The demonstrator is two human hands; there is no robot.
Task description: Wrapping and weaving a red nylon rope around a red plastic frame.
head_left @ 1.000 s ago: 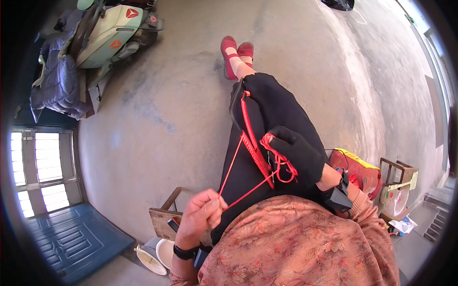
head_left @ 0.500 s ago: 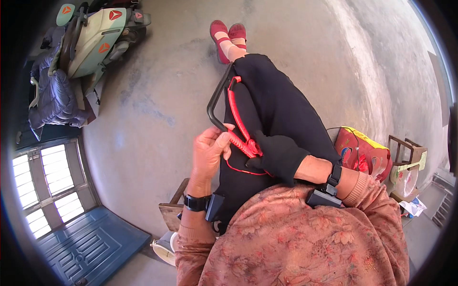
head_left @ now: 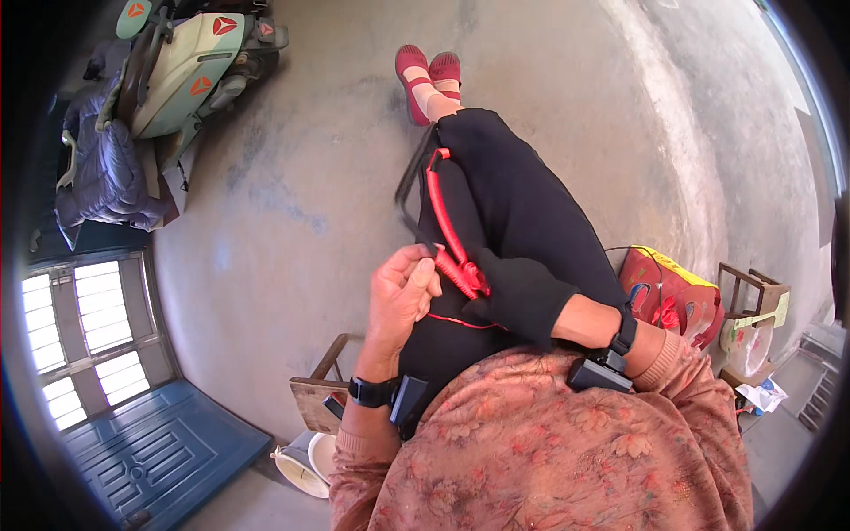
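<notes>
A bent black frame (head_left: 408, 188) lies over my thighs, its long bar blurred. Red cord (head_left: 449, 219) wraps one side of it and forms tight coils near my hands, with a bunched red knot (head_left: 476, 281) beside them. My left hand (head_left: 403, 292) has thumb and forefinger pinched where the coils meet the black bar. My right hand (head_left: 522, 296), in a black glove, closes around the frame by the knot; its fingertips are partly hidden against the dark trousers. A thin loose strand of red cord (head_left: 462, 321) runs from beneath my left hand toward the glove.
At upper left stands a pale green scooter (head_left: 190, 75) with a quilted purple-grey cover (head_left: 113, 181). A wooden stool (head_left: 317, 398) and a white bucket (head_left: 320, 456) are by my left arm. On my right are a red bag (head_left: 668, 296) and a wooden stand (head_left: 753, 305).
My left hand has shifted slightly right and down, turning its knuckles. The black bar has swung a little to the right. My right hand keeps its grip, and the whole view has shifted slightly.
</notes>
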